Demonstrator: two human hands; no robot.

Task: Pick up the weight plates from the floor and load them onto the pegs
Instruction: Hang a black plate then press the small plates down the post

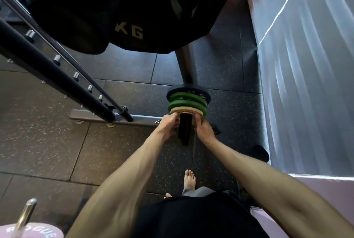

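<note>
A black peg (185, 128) sticks out toward me low on the rack. On it sit a dark blue plate (199, 92), two green plates (186, 103) and, nearest me, a small tan plate (186, 112). My left hand (168, 123) grips the tan plate's left edge and my right hand (204, 128) grips its right edge, one on each side of the peg. The tan plate lies against the green plates. My fingers hide its lower rim.
Large black plates marked KG (132, 17) hang overhead on the rack. A black barbell rack arm (57, 73) slants from the left to the grey base rail (115, 118). A pink plate on a steel peg (28, 226) is bottom left. A curtained wall (306, 84) closes the right. My bare foot (189, 179) stands below.
</note>
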